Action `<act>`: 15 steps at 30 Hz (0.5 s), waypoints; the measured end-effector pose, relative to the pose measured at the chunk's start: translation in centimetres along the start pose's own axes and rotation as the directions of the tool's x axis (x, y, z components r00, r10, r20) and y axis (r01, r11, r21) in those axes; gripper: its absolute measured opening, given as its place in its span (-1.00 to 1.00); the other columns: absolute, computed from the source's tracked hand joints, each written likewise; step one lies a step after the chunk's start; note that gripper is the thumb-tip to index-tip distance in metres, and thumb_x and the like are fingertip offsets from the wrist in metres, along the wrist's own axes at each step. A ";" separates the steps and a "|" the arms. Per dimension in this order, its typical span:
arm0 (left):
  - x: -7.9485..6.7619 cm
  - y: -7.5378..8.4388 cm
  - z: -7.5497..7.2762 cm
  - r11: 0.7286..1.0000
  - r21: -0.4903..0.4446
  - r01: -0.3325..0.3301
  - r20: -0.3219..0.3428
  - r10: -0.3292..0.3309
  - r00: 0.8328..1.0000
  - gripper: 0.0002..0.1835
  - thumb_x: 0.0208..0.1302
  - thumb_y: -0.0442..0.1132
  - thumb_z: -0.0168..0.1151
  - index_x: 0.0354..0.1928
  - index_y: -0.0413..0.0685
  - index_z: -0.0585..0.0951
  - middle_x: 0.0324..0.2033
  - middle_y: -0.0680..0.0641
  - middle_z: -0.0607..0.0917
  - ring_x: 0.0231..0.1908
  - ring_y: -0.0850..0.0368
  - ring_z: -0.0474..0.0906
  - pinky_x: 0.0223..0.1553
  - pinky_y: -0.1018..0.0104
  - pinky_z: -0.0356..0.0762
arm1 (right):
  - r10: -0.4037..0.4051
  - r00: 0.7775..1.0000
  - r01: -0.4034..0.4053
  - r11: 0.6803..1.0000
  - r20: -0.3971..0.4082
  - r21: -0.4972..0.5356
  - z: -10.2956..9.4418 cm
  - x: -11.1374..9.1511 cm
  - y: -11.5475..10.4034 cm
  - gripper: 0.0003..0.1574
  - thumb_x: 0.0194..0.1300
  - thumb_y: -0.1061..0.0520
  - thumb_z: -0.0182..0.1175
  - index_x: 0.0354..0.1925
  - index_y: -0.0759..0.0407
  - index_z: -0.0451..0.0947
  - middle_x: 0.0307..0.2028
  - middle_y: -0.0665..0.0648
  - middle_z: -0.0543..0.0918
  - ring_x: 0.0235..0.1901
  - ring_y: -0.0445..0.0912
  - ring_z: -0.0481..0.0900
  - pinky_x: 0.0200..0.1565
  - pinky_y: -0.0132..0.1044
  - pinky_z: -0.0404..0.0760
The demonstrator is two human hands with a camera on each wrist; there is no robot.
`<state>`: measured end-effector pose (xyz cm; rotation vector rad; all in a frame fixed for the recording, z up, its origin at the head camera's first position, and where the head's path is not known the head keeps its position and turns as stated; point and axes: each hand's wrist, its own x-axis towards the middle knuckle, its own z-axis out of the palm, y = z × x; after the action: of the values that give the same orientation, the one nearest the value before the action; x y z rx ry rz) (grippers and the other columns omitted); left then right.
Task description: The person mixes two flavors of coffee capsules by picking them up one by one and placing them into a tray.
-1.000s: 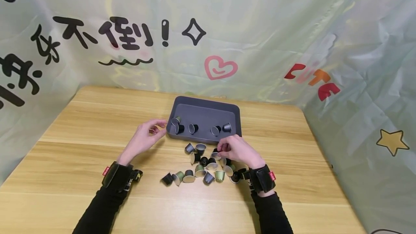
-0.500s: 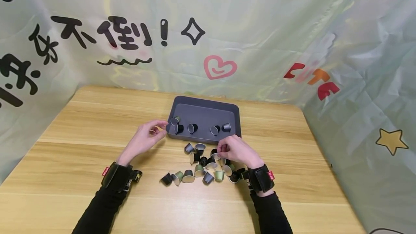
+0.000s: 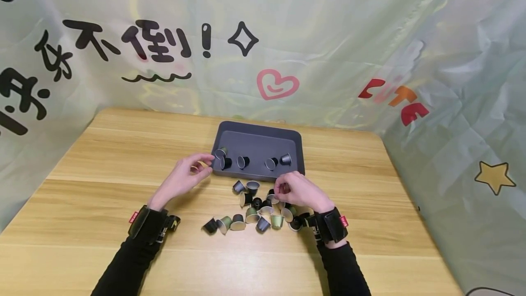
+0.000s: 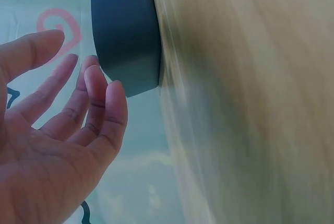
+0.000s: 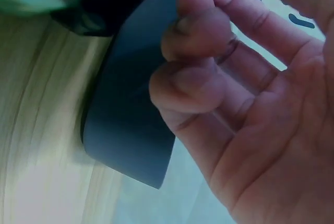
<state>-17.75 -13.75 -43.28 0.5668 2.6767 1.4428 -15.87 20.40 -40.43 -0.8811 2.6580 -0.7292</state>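
My left hand (image 3: 186,175) is beside the left front corner of the dark grey tray (image 3: 263,140), its fingers loosely bent and nothing between them. In the left wrist view the fingertips overlap the tray's end wall (image 4: 128,36); contact is unclear. At the tray's front edge my right hand (image 3: 302,191) pinches a black coffee capsule (image 3: 271,198) with a silver rim, at the back of a loose group on the table. The right wrist view shows its other fingers curled, with the capsule mostly out of frame. Several capsules, among them a black one (image 3: 243,162), lie inside the tray.
Black, green and blue-grey capsules, such as a green capsule (image 3: 277,222) and a black capsule (image 3: 210,226), lie scattered in front of the tray. The wooden table (image 3: 123,150) ends at a printed cloth backdrop (image 3: 328,35).
Both hands stay almost where they were. The capsules and tray keep their places; the head view shifts very slightly.
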 end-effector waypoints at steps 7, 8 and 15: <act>0.0 0.0 0.1 1.000 0.001 0.008 0.002 -0.008 1.000 -0.57 0.35 -0.35 0.24 0.24 -0.30 0.53 0.06 -0.31 0.68 -0.16 0.04 0.60 0.00 0.27 0.62 | -0.009 1.000 0.009 1.000 -0.004 0.002 -0.1 0.0 0.1 -0.89 0.24 0.26 0.35 -0.38 0.08 0.63 -0.44 -0.05 0.58 -0.48 -0.29 0.43 -0.41 -0.50 0.46; -0.1 0.0 0.1 1.000 0.002 0.008 0.003 -0.008 1.000 -0.57 0.35 -0.35 0.23 0.24 -0.30 0.53 0.06 -0.31 0.68 -0.15 0.04 0.60 0.00 0.28 0.62 | -0.008 1.000 0.008 1.000 -0.006 0.000 -0.1 0.0 0.1 -0.90 0.24 0.26 0.36 -0.37 0.08 0.63 -0.41 -0.04 0.59 -0.47 -0.28 0.43 -0.40 -0.49 0.47; 0.0 -0.1 0.0 1.000 -0.002 0.006 0.006 -0.006 1.000 -0.57 0.35 -0.35 0.24 0.24 -0.30 0.52 0.05 -0.31 0.68 -0.16 0.04 0.60 -0.03 0.36 0.61 | -0.007 1.000 0.007 1.000 -0.010 -0.011 -0.3 -0.1 0.0 -0.92 0.24 0.26 0.35 -0.35 0.09 0.65 -0.37 -0.04 0.63 -0.43 -0.28 0.47 -0.35 -0.51 0.50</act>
<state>-17.77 -13.78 -43.42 0.5612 2.6696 1.4403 -15.93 20.53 -40.13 -0.8923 2.6715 -0.7224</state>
